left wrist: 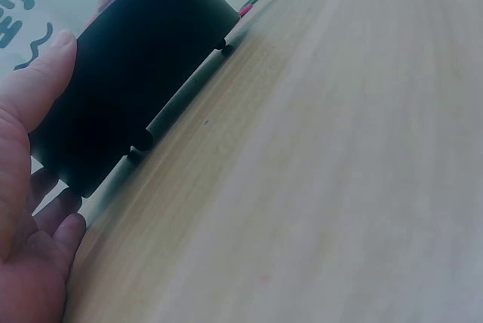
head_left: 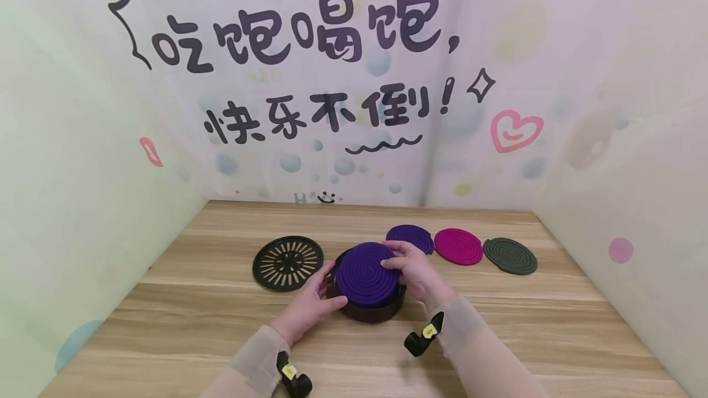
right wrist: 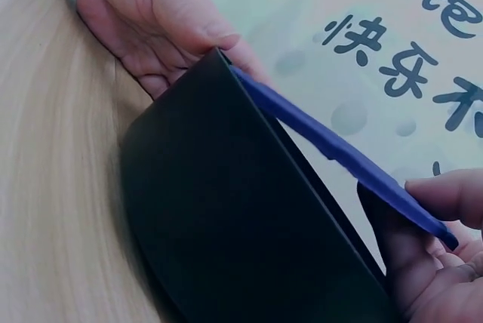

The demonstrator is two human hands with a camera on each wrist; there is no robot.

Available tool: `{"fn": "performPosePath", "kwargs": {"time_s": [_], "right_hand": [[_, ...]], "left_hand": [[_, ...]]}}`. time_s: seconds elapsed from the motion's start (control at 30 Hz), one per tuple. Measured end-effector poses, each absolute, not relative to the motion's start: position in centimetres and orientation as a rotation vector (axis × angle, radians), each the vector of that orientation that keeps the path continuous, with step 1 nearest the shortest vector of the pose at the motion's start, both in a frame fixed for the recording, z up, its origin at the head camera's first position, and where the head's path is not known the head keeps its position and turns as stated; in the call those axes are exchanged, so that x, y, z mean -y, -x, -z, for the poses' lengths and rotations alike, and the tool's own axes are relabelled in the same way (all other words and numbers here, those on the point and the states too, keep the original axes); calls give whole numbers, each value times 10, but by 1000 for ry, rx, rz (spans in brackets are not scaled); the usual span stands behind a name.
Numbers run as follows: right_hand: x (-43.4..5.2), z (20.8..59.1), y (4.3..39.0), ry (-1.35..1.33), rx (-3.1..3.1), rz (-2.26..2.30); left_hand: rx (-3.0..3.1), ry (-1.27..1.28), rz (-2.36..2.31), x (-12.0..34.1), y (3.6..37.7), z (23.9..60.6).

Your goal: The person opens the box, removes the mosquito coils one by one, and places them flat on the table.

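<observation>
At the table's middle, the right hand (head_left: 417,272) pinches the right edge of a purple coil (head_left: 367,273), thumb below and fingers on top, while the left hand (head_left: 310,303) cups the left wall of the black holder (head_left: 369,312) with curled fingers. By my reading the coil is being seated in the holder; next it needs lowering level and centred inside the rim. It lies tilted, right edge raised, face up; being round, it has no long axis.
</observation>
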State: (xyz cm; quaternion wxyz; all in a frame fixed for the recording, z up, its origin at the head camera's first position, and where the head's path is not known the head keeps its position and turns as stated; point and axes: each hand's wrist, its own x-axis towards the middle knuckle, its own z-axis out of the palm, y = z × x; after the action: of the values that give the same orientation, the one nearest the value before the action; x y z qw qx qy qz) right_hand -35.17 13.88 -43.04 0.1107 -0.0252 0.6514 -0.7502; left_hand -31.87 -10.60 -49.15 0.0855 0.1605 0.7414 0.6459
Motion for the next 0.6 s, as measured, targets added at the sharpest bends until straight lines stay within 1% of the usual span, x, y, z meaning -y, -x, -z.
{"fn": "performPosePath", "kwargs": {"time_s": [0.33, 0.6], "right_hand": [[-147, 430, 352, 53, -1755, 2360], [-173, 418, 351, 82, -1694, 2410]], "left_hand": [[-2201, -495, -1936, 106, 319, 491], [-2198, -507, -1953, 106, 319, 493]]}}
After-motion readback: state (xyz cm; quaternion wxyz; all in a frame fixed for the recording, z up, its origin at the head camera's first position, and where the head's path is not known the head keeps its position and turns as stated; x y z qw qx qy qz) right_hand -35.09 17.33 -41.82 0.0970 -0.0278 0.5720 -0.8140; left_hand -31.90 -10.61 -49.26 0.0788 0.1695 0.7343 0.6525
